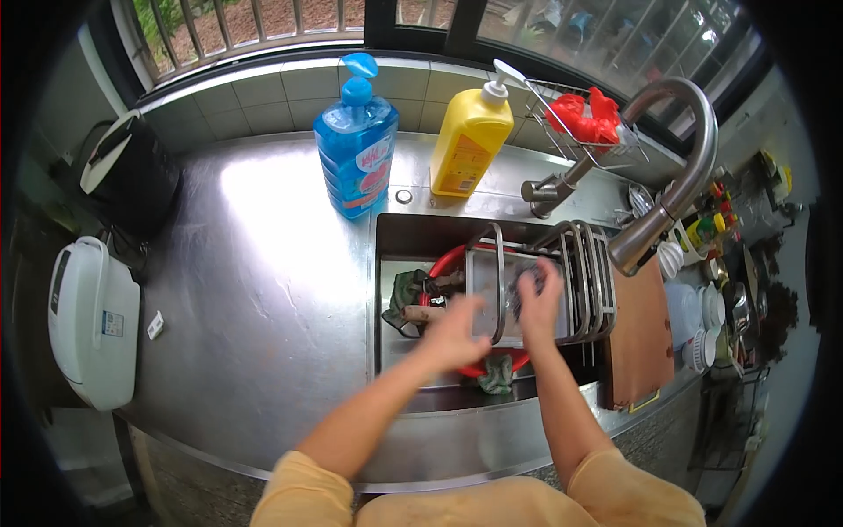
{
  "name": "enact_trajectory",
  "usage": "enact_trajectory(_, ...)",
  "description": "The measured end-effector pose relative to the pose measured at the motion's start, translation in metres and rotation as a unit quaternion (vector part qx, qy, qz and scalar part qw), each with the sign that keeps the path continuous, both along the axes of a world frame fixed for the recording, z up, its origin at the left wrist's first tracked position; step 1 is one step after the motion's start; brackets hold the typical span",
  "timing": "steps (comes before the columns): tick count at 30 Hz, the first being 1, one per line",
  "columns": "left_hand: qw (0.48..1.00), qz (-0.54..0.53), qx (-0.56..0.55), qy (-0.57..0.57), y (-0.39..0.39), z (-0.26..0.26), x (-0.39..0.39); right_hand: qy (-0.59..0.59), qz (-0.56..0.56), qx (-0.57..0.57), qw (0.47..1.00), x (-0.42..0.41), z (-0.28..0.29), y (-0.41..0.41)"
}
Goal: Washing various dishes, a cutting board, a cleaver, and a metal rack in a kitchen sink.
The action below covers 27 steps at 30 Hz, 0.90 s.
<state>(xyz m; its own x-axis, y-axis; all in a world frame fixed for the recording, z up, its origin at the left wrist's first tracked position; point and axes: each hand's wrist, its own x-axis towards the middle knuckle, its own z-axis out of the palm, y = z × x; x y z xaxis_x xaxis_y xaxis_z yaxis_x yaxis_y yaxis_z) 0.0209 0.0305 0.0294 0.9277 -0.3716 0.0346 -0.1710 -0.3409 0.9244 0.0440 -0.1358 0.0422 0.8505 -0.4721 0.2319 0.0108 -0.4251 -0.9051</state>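
Note:
Over the sink, my right hand (541,300) grips a dark scouring pad (522,280) that looks like steel wool. It works within a metal rack (500,290) made of several bent bars. Under the pad lies a pale flat tray or panel (484,280) of the rack. My left hand (458,334), blurred, has its fingers apart at the rack's left side with nothing visible in it; whether it touches the bars I cannot tell. A red basin (451,260) sits beneath the rack in the steel sink (395,362).
Green cloths (403,300) (497,374) lie at the basin. Blue (355,151) and yellow (471,141) pump bottles stand behind the sink. The faucet (701,145) arches over its right end, near a wooden board (639,329). A white appliance (95,323) stands left; dishes (701,329) crowd the right.

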Motion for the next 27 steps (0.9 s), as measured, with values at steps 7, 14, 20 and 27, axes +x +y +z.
enact_trajectory(7, 0.989, -0.099, -0.086, 0.061, -0.056, -0.053, -0.033, 0.026, 0.176, -0.349, 0.92, 0.048, 0.0, 0.025)
enact_trajectory(14, 0.99, -0.052, -0.127, 0.031, -0.06, -0.065, -0.036, 0.192, 0.13, -0.374, 0.898, 0.037, -0.006, 0.042)
enact_trajectory(20, 0.986, -0.108, -0.043, 0.117, -0.07, -0.039, -0.029, 0.275, 0.143, -0.414, 0.856, 0.121, 0.02, 0.027)
enact_trajectory(27, 0.995, -0.048, -0.067, 0.054, -0.056, -0.06, -0.042, 0.237, 0.142, -0.354, 0.893, 0.001, -0.004, 0.039)
